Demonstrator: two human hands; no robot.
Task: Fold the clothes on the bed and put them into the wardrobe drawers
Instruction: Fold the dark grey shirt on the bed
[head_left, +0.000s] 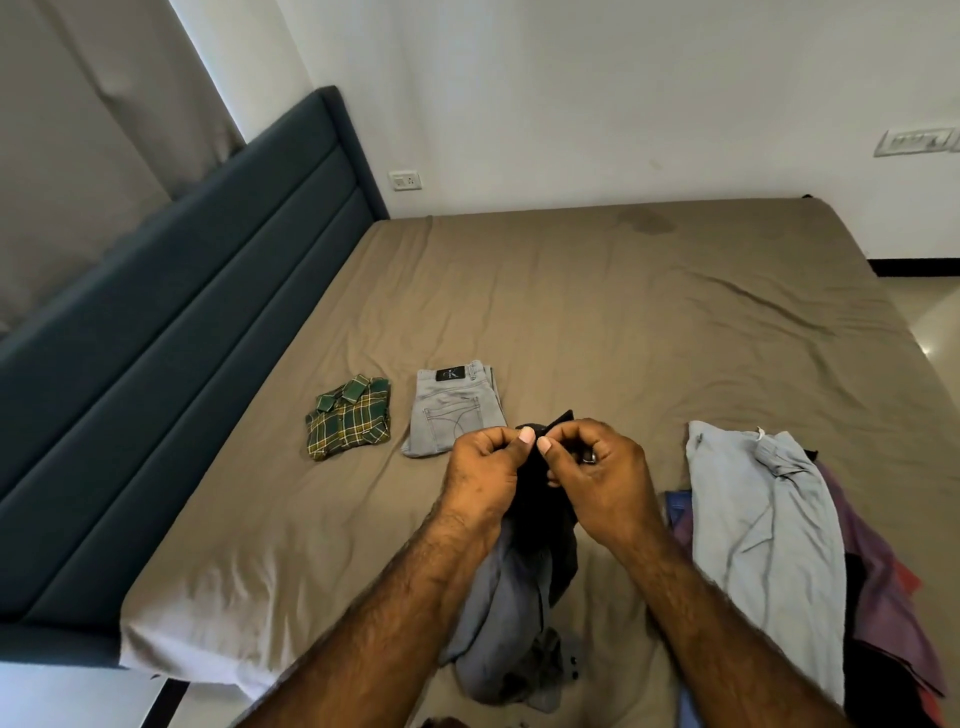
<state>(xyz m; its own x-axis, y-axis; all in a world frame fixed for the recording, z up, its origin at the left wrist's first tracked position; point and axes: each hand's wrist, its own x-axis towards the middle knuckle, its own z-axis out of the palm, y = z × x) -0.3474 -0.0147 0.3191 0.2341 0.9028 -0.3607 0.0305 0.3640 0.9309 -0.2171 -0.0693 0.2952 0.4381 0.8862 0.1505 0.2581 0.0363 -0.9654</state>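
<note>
We pinched a dark garment (535, 499) between our left hand (485, 470) and right hand (597, 467), above the bed (623, 312). Its lower part hung behind our forearms; garment type was indeterminate.

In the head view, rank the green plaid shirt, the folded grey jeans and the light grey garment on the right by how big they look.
1. light grey garment, unfolded and nearer the camera
2. folded grey jeans
3. green plaid shirt, only slightly smaller than the jeans
</note>
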